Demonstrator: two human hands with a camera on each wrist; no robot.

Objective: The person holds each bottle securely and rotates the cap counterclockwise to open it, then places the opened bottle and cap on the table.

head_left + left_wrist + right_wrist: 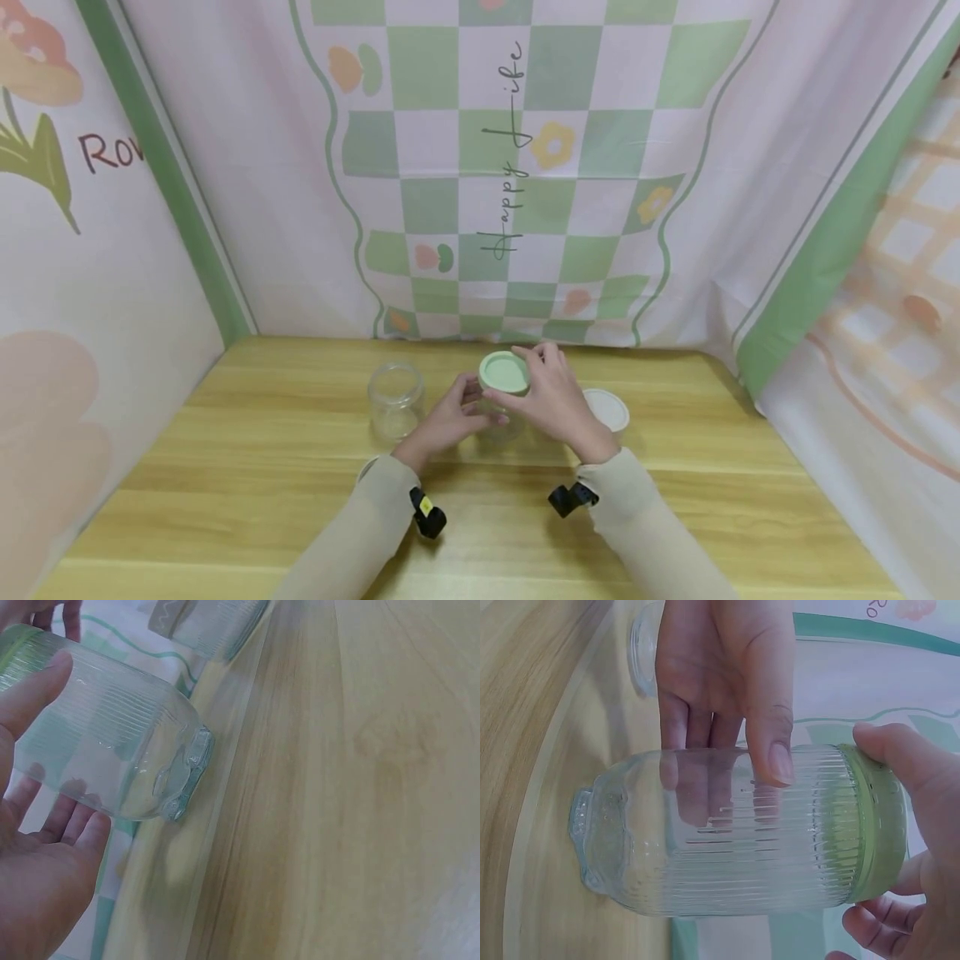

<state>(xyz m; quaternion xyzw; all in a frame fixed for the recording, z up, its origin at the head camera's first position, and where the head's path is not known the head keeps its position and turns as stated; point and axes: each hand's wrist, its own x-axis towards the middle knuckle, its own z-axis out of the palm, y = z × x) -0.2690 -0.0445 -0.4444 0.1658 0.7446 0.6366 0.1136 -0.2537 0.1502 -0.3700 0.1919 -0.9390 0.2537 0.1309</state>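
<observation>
A clear ribbed glass jar (705, 862) with a light green lid (505, 372) on its mouth stands upright near the middle of the table. My left hand (450, 417) holds the jar's side, thumb on the near side and fingers round the far side, as the right wrist view shows through the glass. At the top, my right hand (553, 392) grips the green lid by its rim between thumb and fingers. The jar's scalloped foot (186, 776) appears at table level in the left wrist view.
Left of the hands stands a lidless clear glass jar (396, 404). A container with a white lid (606, 408) is partly behind the right hand. A pale curved rim (366, 468) peeks out by the left sleeve. A patterned curtain (495, 308) hangs behind the wooden table (247, 433).
</observation>
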